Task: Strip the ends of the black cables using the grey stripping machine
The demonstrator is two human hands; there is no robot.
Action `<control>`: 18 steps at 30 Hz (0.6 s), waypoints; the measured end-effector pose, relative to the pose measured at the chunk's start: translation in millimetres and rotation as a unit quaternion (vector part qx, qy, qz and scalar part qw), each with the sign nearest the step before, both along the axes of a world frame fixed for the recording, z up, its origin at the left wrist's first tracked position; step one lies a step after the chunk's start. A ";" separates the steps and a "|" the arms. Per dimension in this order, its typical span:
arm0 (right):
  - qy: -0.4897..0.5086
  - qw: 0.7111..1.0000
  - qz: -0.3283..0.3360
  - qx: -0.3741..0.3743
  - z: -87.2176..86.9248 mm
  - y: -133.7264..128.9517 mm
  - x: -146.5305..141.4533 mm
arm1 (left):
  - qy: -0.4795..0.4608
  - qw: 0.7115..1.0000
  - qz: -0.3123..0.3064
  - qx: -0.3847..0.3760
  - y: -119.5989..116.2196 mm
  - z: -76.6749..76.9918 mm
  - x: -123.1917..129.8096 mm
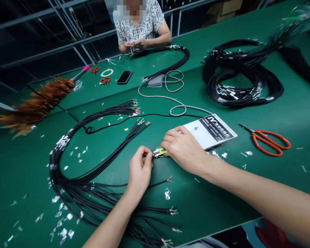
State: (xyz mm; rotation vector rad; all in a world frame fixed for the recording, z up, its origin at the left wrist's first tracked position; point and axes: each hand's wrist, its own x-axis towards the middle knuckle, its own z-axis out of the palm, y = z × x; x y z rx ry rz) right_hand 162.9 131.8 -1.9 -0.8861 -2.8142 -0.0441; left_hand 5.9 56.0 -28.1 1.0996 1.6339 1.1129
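Observation:
My left hand (141, 168) is closed in a pinch on the end of a cable, mostly hidden by the fingers. My right hand (182, 150) is wrapped round a small yellow-green hand tool, which looks like snips (160, 151), with its metal jaws right at the left fingertips. Behind the right hand lies a flat white machine (196, 129) with a black label. A thick bundle of black cables (57, 162) curves round on the left and passes under my left forearm. Stripped cable ends with coloured wires (174, 210) fan out below the hands.
Red-handled scissors (271, 141) lie at the right. Foil scraps (67, 217) litter the green table (248, 193). Coiled black cables (248, 79) sit at the back right. Across the table, a person (142, 27) handles cables near a phone (124, 77), a grey box (155, 81) and a feather duster (41, 103).

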 end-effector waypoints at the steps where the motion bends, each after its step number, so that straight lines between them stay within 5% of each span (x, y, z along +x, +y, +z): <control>1: 0.000 1.000 -0.001 0.000 -0.2 0.1 -0.2 | 0.004 1.000 0.000 -0.002 0.3 0.0 0.1; 14: -0.015 1.000 -0.010 -0.013 4.8 -2.6 -3.2 | 0.038 0.999 -0.015 -0.007 1.6 -0.9 0.9; 18: 0.049 0.999 -0.009 -0.012 11.5 -6.6 12.5 | 0.044 0.999 -0.019 -0.004 1.5 -1.6 -1.0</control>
